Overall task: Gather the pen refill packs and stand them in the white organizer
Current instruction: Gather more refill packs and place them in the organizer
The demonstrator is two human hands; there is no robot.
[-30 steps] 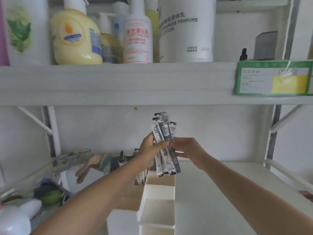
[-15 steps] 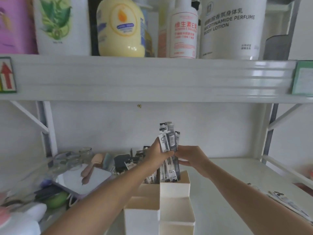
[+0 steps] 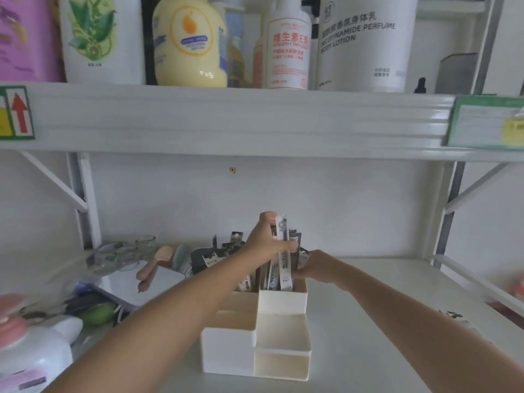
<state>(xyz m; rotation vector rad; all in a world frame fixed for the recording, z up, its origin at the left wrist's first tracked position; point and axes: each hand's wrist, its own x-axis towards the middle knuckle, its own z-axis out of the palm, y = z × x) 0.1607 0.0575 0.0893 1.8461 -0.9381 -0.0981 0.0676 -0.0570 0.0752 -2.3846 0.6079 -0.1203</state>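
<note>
A white stepped organizer (image 3: 282, 303) stands in the middle of the lower shelf. A bundle of pen refill packs (image 3: 284, 260) stands upright with its lower ends inside the tall back right compartment. My left hand (image 3: 265, 242) grips the bundle near its top. My right hand (image 3: 314, 266) holds its right side, just above the compartment rim. More packs (image 3: 231, 252) stand in the compartment to the left, behind my left forearm. A loose pack (image 3: 453, 314) lies on the shelf at the right.
The upper shelf (image 3: 255, 117) overhangs close above, loaded with lotion bottles (image 3: 190, 41). Left of the organizer lie glass jars (image 3: 144, 243), a mirror (image 3: 147, 282), a green object (image 3: 97, 313) and a white bottle with a pink cap (image 3: 31, 344). White shelf posts (image 3: 85, 199) flank the bay.
The refill bundle has come down from mid-air into the back right compartment. Both hands followed it, and the view shifted so the organizer sits more centred.
</note>
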